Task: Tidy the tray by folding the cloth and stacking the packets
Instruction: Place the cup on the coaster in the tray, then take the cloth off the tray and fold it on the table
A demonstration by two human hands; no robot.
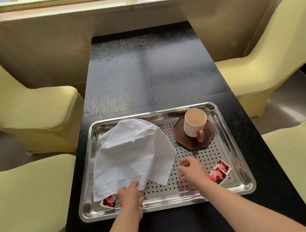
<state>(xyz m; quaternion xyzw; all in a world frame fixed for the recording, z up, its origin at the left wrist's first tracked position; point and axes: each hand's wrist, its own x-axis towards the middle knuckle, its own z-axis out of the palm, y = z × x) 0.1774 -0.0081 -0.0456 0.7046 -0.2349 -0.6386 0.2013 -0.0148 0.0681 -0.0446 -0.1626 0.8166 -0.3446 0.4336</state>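
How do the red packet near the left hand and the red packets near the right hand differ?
The left packet lies partly under the cloth; the right packets lie uncovered. The left packet looks single; the right packets overlap. All are red, black and white, on the tray.

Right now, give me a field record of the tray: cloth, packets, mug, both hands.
tray: steel, perforated floor, on dark table
cloth: white, unfolded, rumpled over the tray's left half
left packet: red, near-left corner, partly under the cloth
right packets: red, near-right, overlapping, not a neat stack
mug: on dark octagonal coaster, far-right of tray
left hand: at the cloth's near edge; grip unclear
right hand: over the tray floor, fingers loosely curled, nothing visibly held
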